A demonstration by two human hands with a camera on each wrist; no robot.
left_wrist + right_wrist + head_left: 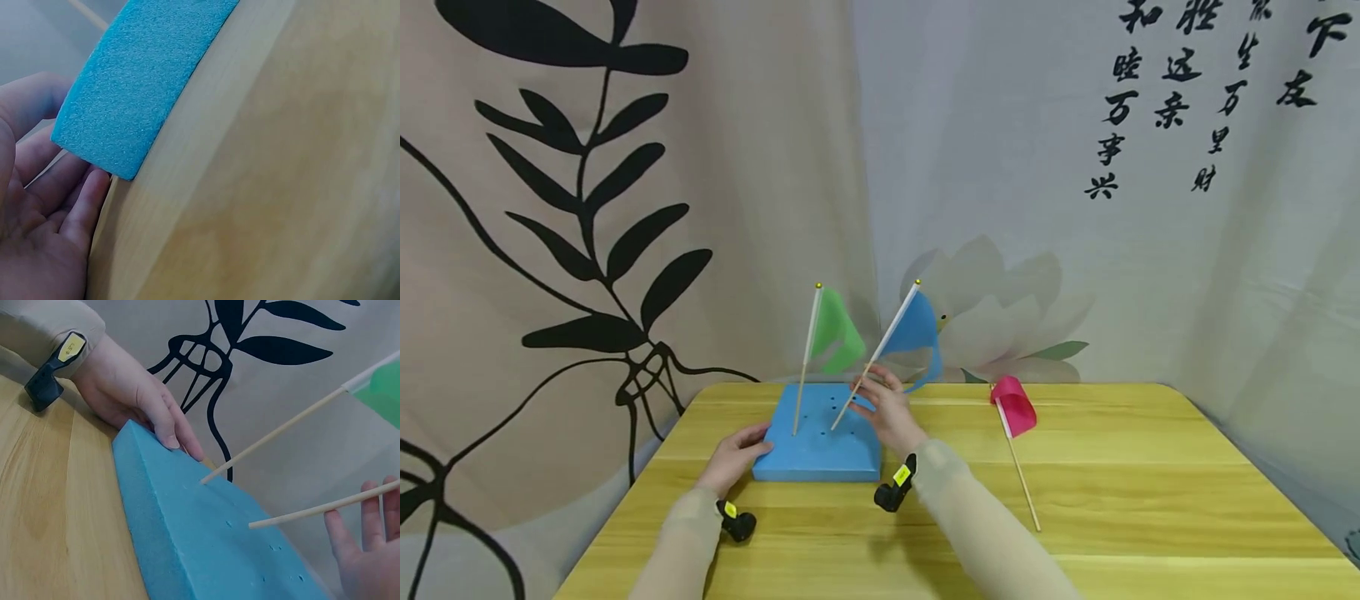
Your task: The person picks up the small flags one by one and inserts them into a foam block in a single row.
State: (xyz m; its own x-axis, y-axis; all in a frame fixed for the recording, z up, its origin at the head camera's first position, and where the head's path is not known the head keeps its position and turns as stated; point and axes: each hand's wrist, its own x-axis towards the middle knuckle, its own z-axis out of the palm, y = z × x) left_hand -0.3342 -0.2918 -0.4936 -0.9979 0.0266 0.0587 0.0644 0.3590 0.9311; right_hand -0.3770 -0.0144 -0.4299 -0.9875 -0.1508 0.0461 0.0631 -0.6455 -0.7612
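A blue foam block (820, 465) with small holes in its top lies on the table. My left hand (737, 457) holds its left side, the thumb over the top face (167, 434) and the other fingers along the side. A green flag (833, 335) stands in the block, its stick leaning slightly right. With my right hand (891, 414) I grip the stick of a blue flag (912, 327), tilted to the right. The lower tip of that stick (294, 515) is right at the block's top, near the holes. Part of the blue cloth hangs behind the right hand.
A pink flag (1015, 408) lies on the wooden table (1150, 467) to the right of the right forearm. Behind the table hangs a pale curtain (790, 167) printed with dark leaves and writing. Each wrist wears a small black camera (891, 493).
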